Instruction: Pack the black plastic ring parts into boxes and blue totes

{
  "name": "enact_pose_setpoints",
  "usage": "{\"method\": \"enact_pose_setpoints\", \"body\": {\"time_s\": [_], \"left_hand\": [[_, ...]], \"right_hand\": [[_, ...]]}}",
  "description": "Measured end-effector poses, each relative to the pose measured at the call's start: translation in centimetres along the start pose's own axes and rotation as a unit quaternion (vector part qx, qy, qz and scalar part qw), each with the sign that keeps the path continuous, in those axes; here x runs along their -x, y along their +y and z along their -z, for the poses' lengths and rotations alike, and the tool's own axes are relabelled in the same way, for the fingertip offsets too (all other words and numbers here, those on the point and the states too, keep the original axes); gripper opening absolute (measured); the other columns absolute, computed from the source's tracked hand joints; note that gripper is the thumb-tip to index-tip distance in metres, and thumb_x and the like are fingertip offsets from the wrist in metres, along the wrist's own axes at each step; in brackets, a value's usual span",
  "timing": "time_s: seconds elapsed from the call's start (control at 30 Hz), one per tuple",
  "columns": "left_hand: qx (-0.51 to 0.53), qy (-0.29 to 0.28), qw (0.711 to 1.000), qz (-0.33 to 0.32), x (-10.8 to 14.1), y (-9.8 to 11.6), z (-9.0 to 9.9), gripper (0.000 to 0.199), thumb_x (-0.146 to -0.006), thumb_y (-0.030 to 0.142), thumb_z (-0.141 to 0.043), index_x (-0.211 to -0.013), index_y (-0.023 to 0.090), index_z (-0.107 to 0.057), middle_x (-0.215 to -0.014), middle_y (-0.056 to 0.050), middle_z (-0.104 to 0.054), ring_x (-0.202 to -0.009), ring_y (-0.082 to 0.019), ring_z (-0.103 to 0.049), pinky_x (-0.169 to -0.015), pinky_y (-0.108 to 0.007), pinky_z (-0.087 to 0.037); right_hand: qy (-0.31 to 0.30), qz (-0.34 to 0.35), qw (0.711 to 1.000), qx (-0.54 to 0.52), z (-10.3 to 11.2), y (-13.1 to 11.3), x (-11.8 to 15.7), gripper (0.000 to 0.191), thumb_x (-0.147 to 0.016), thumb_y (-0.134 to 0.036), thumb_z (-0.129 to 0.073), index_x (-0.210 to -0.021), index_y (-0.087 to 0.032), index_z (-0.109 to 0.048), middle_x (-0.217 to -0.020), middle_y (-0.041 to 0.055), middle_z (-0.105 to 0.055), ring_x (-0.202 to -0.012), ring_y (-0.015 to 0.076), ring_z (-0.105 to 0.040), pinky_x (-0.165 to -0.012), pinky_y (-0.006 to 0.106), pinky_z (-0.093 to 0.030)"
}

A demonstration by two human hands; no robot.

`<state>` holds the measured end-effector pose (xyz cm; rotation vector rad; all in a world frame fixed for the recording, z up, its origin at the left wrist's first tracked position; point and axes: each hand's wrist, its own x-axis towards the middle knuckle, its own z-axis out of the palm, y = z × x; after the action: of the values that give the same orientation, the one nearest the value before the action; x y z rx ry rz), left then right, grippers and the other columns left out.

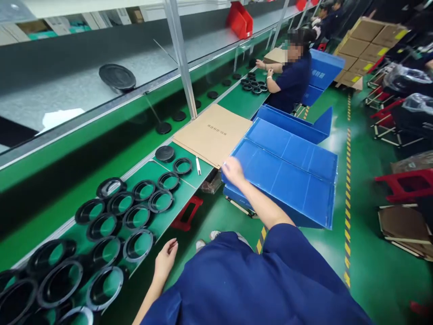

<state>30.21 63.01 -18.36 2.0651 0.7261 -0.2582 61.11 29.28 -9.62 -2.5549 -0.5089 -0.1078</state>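
My right hand (232, 170) is closed, its fingers curled at the near corner of the flat cardboard sheets (213, 133) and over the edge of the blue plastic box (287, 167). A tiny pale spot shows at the fingertips; what they hold, if anything, is not clear. Beside the green bench edge, my left hand (166, 256) hangs with loosely bent fingers and nothing visible in it. Several black rings (137, 216) stand on the bench left of it. Between rings and cardboard lies a small white tool (198, 165), with a black disc (164, 154) farther left.
Several black discs (163, 128) lie along the green conveyor belt (111, 167). Past the cardboard, a co-worker (294, 72) sits at the bench near more black rings. A red stool (187, 213) stands beneath the bench. Stacked cartons (367, 49) are at the far right.
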Motion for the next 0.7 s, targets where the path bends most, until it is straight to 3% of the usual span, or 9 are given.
{"method": "enact_pose_setpoints", "body": {"time_s": [0.07, 0.13, 0.17, 0.3, 0.4, 0.47, 0.57, 0.63, 0.7], "left_hand": [[-0.003, -0.02, 1.0, -0.011, -1.3, 0.3, -0.1, 0.046, -0.068, 0.055, -0.06, -0.1, 0.023, -0.07, -0.106, -0.012, -0.079, -0.109, -0.034, -0.074, -0.103, -0.045, -0.057], [0.004, -0.045, 0.999, -0.02, -2.1, -0.2, -0.5, 0.049, -0.067, 0.057, -0.06, -0.101, 0.023, -0.069, -0.108, -0.012, -0.079, -0.11, -0.034, -0.073, -0.103, -0.043, -0.057], [0.012, -0.055, 0.998, -0.019, -2.3, -0.7, -0.7, 0.051, -0.067, 0.059, -0.06, -0.102, 0.022, -0.069, -0.109, -0.012, -0.079, -0.111, -0.034, -0.073, -0.104, -0.043, -0.057], [0.043, -0.089, 0.995, 0.017, -2.8, -3.1, -1.2, 0.054, -0.061, 0.061, -0.063, -0.098, 0.022, -0.069, -0.107, -0.015, -0.078, -0.111, -0.037, -0.073, -0.104, -0.045, -0.057], [0.042, -0.128, 0.991, 0.013, -3.8, -3.2, -1.0, 0.052, -0.059, 0.059, -0.064, -0.095, 0.022, -0.069, -0.102, -0.015, -0.079, -0.108, -0.039, -0.073, -0.104, -0.048, -0.056], [0.025, -0.142, 0.989, -0.017, -5.1, -1.7, -0.5, 0.047, -0.061, 0.058, -0.062, -0.093, 0.024, -0.069, -0.099, -0.013, -0.079, -0.105, -0.037, -0.074, -0.103, -0.047, -0.057], [-0.02, -0.138, 0.987, -0.084, -7.6, 2.9, 0.0, 0.04, -0.065, 0.056, -0.059, -0.089, 0.027, -0.07, -0.099, -0.009, -0.08, -0.102, -0.035, -0.075, -0.1, -0.046, -0.058], [-0.045, -0.137, 0.981, -0.133, -9.5, 6.8, -0.1, 0.04, -0.066, 0.056, -0.057, -0.089, 0.026, -0.071, -0.102, -0.009, -0.08, -0.103, -0.035, -0.074, -0.099, -0.046, -0.058], [-0.06, -0.14, 0.972, -0.18, -11.2, 11.1, -0.7, 0.042, -0.07, 0.055, -0.056, -0.094, 0.025, -0.072, -0.107, -0.009, -0.079, -0.108, -0.035, -0.073, -0.101, -0.045, -0.057]], "right_hand": [[0.09, -0.201, 0.974, 0.054, 3.8, 5.0, -2.6, 0.055, -0.108, -0.036, -0.029, -0.156, -0.012, -0.041, -0.163, 0.0172, -0.037, -0.153, 0.0281, -0.026, -0.125, 0.051, -0.021], [0.064, -0.337, 0.936, 0.079, 6.3, 8.8, -3.7, 0.06, -0.109, -0.04, -0.025, -0.162, -0.012, -0.03, -0.166, 0.0173, -0.03, -0.155, 0.0303, -0.022, -0.125, 0.058, -0.017], [0.036, -0.371, 0.924, 0.083, 7.0, 10.2, -3.7, 0.06, -0.109, -0.041, -0.025, -0.162, -0.013, -0.029, -0.166, 0.017, -0.031, -0.154, 0.0305, -0.023, -0.125, 0.059, -0.016], [-0.014, -0.383, 0.918, 0.102, 7.2, 11.7, -2.9, 0.06, -0.108, -0.047, -0.031, -0.157, -0.014, -0.042, -0.159, 0.0168, -0.042, -0.145, 0.031, -0.036, -0.124, 0.051, -0.021], [-0.024, -0.391, 0.914, 0.105, 7.0, 11.4, -2.8, 0.061, -0.107, -0.053, -0.032, -0.153, -0.017, -0.049, -0.156, 0.0173, -0.044, -0.14, 0.0304, -0.042, -0.118, 0.043, -0.032], [-0.031, -0.4, 0.911, 0.097, 7.3, 11.4, -2.7, 0.06, -0.107, -0.054, -0.032, -0.153, -0.02, -0.05, -0.155, 0.016, -0.044, -0.139, 0.0284, -0.044, -0.115, 0.038, -0.035], [-0.033, -0.426, 0.901, 0.082, 8.5, 12.2, -0.3, 0.056, -0.106, -0.054, -0.037, -0.153, -0.026, -0.05, -0.156, 0.0113, -0.046, -0.14, 0.0242, -0.045, -0.115, 0.034, -0.036], [-0.019, -0.463, 0.882, 0.084, 9.9, 13.3, 3.4, 0.057, -0.105, -0.055, -0.04, -0.155, -0.027, -0.047, -0.158, 0.0102, -0.045, -0.143, 0.0233, -0.043, -0.116, 0.035, -0.035], [0.014, -0.529, 0.843, 0.101, 11.8, 14.6, 8.6, 0.062, -0.105, -0.054, -0.04, -0.158, -0.022, -0.042, -0.159, 0.0161, -0.042, -0.145, 0.0272, -0.04, -0.118, 0.044, -0.034]]}}
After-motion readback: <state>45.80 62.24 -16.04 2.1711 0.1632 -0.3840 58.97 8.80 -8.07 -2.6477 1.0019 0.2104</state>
